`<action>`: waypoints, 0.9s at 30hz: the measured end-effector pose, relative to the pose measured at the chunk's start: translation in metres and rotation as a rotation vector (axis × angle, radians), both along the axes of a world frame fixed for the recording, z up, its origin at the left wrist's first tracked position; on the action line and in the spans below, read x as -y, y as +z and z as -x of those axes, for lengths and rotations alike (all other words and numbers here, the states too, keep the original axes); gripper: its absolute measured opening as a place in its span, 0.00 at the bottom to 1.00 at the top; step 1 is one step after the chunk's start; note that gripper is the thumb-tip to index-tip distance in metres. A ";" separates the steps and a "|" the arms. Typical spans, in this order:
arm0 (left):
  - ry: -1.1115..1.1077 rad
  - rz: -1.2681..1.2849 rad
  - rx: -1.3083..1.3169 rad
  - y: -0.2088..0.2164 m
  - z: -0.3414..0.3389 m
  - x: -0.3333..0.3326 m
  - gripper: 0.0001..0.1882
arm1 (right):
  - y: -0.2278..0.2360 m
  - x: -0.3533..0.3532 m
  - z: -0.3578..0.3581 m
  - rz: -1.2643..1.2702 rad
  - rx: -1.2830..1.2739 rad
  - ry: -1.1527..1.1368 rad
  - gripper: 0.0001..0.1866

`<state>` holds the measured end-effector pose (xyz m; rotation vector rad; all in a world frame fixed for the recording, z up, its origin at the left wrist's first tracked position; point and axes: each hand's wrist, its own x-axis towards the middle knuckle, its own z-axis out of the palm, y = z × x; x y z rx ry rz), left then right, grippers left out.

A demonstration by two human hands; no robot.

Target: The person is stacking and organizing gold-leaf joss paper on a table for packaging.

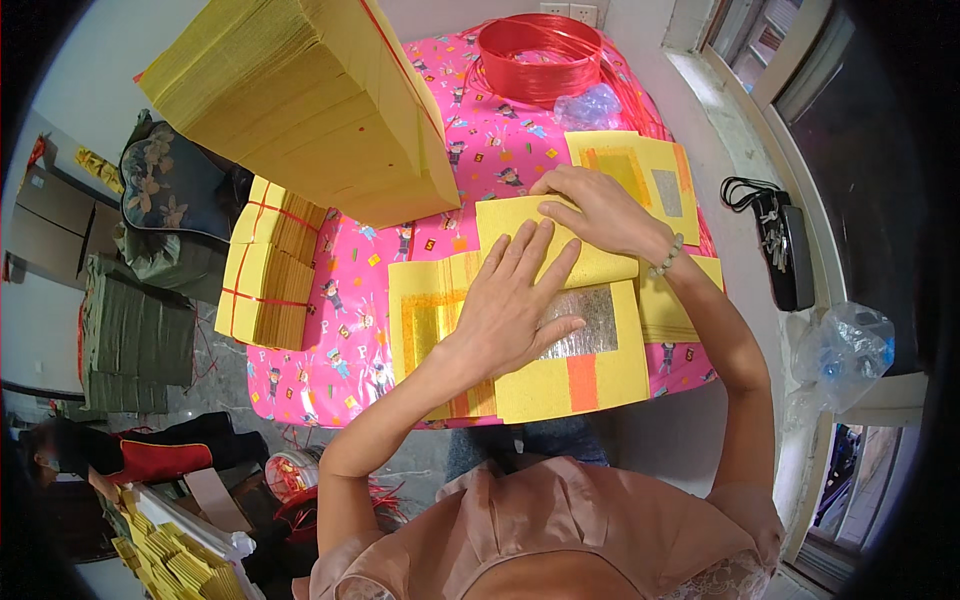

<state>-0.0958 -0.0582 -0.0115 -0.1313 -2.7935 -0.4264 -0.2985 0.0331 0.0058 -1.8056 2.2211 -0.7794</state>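
Note:
A yellow joss paper sheet (500, 214) is folded over in front of me, its plain side up across the upper part of a sheet with a silver foil patch (597, 325) and an orange stripe. My left hand (508, 300) lies flat on the fold with its fingers spread, its thumb over the silver patch. At the far edge of the fold, my right hand (605, 208) rests with bent fingers, its thumb apart from them. Beside the left wrist lie sheets with a gold foil patch (418, 325). More foil-patched sheets (612, 148) lie beyond my right hand.
A tall block of yellow paper (320, 120) stands at the far left, with red-tied bundles (265, 295) beside it. A red twine coil (540, 65) sits at the back of the pink-covered table (345, 385). A black bag (780, 245) lies on the right windowsill. Another person is far left.

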 end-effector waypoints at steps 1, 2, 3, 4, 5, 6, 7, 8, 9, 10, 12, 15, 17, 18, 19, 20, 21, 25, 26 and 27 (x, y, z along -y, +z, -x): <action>-0.001 -0.003 0.011 0.001 0.000 0.000 0.41 | 0.001 0.000 0.000 -0.001 0.002 -0.002 0.15; -0.002 -0.007 0.024 0.001 0.000 -0.001 0.41 | 0.002 0.000 -0.001 -0.011 0.007 -0.008 0.15; -0.005 -0.009 0.027 0.001 0.000 -0.001 0.41 | 0.002 -0.002 -0.003 -0.021 0.013 -0.015 0.14; -0.003 -0.003 0.028 0.001 0.000 -0.001 0.41 | 0.001 -0.004 -0.004 -0.023 0.016 -0.019 0.14; -0.002 0.003 0.028 0.001 0.000 -0.001 0.41 | 0.001 -0.006 -0.005 0.057 -0.009 -0.012 0.14; -0.007 0.001 0.031 0.000 0.000 -0.001 0.41 | 0.000 -0.009 -0.006 0.137 -0.034 -0.006 0.14; -0.005 0.004 0.049 0.000 0.001 -0.002 0.41 | 0.003 -0.016 -0.010 0.135 -0.032 -0.012 0.14; 0.001 0.009 0.067 0.000 0.000 -0.002 0.42 | 0.010 -0.025 -0.018 0.176 -0.075 -0.029 0.16; 0.002 0.008 0.069 0.000 0.000 -0.001 0.42 | 0.014 -0.035 -0.025 0.218 -0.118 -0.041 0.17; 0.007 0.006 0.073 -0.001 -0.001 0.000 0.41 | 0.013 -0.046 -0.035 0.217 -0.116 -0.040 0.17; 0.001 0.002 0.077 -0.001 -0.002 -0.002 0.41 | 0.010 -0.076 -0.056 0.181 -0.230 -0.060 0.18; 0.006 0.007 0.086 -0.003 -0.002 -0.002 0.41 | 0.006 -0.103 -0.073 0.094 -0.209 0.019 0.23; -0.003 0.001 0.085 -0.003 -0.002 -0.001 0.42 | 0.010 -0.111 -0.080 0.019 -0.206 0.020 0.27; -0.004 -0.001 0.081 -0.003 -0.003 -0.001 0.43 | 0.011 -0.115 -0.083 -0.050 -0.205 0.030 0.30; 0.000 0.004 0.088 -0.003 -0.001 -0.001 0.43 | 0.011 -0.117 -0.083 -0.056 -0.194 0.026 0.30; -0.005 -0.002 0.103 -0.002 -0.001 -0.001 0.43 | 0.010 -0.118 -0.083 -0.087 -0.193 0.028 0.33; -0.003 0.010 0.099 -0.002 0.000 -0.001 0.43 | 0.008 -0.119 -0.083 -0.118 -0.191 0.032 0.35; -0.001 0.024 0.095 -0.003 0.002 -0.003 0.45 | 0.004 -0.121 -0.083 -0.107 -0.188 0.037 0.35; 0.005 0.029 0.089 -0.003 0.001 -0.002 0.45 | 0.002 -0.120 -0.083 -0.109 -0.179 0.037 0.35; 0.009 0.035 0.093 -0.005 0.001 -0.001 0.46 | 0.002 -0.120 -0.084 -0.103 -0.190 0.040 0.35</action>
